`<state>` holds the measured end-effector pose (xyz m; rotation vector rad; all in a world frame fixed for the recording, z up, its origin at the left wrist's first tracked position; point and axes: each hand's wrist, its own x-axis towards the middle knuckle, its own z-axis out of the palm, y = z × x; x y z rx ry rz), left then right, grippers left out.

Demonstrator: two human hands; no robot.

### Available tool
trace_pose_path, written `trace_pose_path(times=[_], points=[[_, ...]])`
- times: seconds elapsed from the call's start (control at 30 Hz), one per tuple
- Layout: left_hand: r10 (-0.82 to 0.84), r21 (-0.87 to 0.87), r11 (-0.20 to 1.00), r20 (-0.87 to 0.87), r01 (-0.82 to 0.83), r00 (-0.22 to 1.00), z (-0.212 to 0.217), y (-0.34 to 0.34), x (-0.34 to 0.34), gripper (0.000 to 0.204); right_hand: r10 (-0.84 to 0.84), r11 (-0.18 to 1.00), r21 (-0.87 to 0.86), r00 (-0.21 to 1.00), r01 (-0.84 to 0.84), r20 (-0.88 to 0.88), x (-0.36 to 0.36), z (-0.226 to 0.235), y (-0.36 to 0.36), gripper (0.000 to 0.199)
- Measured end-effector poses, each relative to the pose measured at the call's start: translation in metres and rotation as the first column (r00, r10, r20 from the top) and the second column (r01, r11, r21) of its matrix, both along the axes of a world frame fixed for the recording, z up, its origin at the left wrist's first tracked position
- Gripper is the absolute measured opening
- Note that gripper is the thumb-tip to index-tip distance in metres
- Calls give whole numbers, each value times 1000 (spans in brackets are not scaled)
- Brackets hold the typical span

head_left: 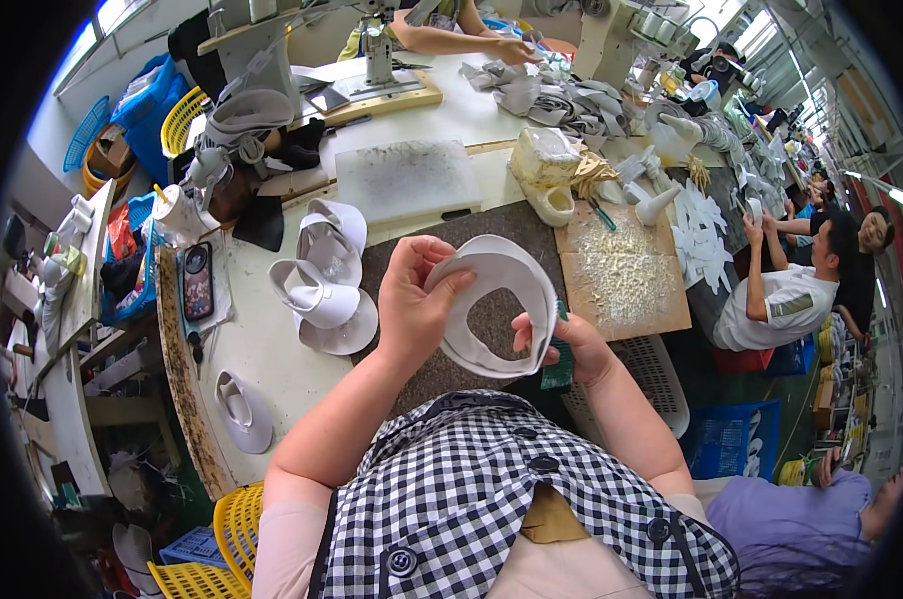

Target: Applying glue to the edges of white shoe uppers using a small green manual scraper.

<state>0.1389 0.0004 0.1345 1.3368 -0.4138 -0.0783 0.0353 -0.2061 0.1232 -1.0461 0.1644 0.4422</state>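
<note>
A white shoe upper, curved into a ring with an open middle, is held up in front of me. My left hand pinches its upper left edge between thumb and fingers. On the other side, my right hand is closed around a green-wrapped tool, its kind partly hidden by the fingers. Some right fingertips reach to the lower right rim of the upper. Beneath both hands lies a dark work mat. Left of the mat sit white shoe pieces, and another white piece lies nearer me.
A glue-crusted board and a yellowed block-shaped container stand right of the mat. Behind it lies a white slab. A phone rests at the left edge. Across the table, a co-worker's arm reaches beside a sewing machine.
</note>
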Motion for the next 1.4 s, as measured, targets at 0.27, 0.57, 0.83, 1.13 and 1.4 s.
trace_pose_path(times=[0.27, 0.57, 0.83, 1.13, 1.4], points=[[202, 175, 960, 94, -216, 975, -6, -10, 11, 34, -176, 984, -18, 982, 178, 67, 7, 9, 7, 32], [-256, 397, 903, 806, -165, 534, 28, -25, -42, 43, 570, -102, -651, 581, 752, 581, 2, 39, 0, 39], [-255, 427, 832, 861, -353, 441, 16, -45, -33, 18, 401, -166, -488, 511, 857, 760, -27, 24, -9, 28], [-399, 498, 831, 844, -249, 357, 3, -49, -38, 28, 512, -243, -502, 549, 830, 661, -51, 38, -8, 22], [-547, 618, 785, 653, 49, 524, 6, -55, -39, 16, 444, -107, -738, 696, 666, 564, -53, 39, -5, 22]])
